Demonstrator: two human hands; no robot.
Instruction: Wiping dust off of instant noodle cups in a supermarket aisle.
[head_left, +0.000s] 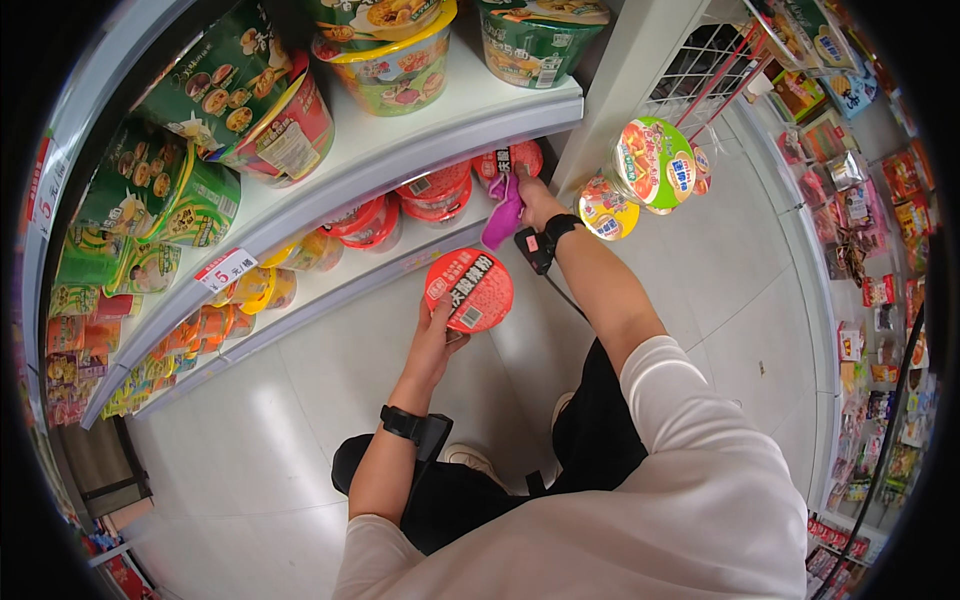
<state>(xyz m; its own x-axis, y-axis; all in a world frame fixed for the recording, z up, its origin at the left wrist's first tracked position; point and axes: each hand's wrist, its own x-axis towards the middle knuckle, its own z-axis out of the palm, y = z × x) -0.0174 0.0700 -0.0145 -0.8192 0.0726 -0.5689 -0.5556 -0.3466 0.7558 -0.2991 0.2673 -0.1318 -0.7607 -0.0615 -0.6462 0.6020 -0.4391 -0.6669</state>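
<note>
My left hand (433, 339) grips a round instant-noodle tub with a red lid (480, 281), held over the floor in front of the lower shelf. My right hand (534, 196) reaches to the right end of the lower shelf with a purple cloth (503, 214) in its grasp, close against a red-lidded tub (510, 159) there; whether the fingers also touch that tub is hidden. More stacked red-lidded tubs (436, 196) stand just left of it on the same shelf. Each wrist wears a black strap with a small device.
Above, the upper shelf (480, 112) holds large green noodle tubs (536, 45). Several mini noodle cups (654, 165) are stacked right of the shelf post (626, 82), near a wire rack (697, 64). Shelves of packaged snacks (870, 292) line the far right. Tiled floor (247, 420) lies below.
</note>
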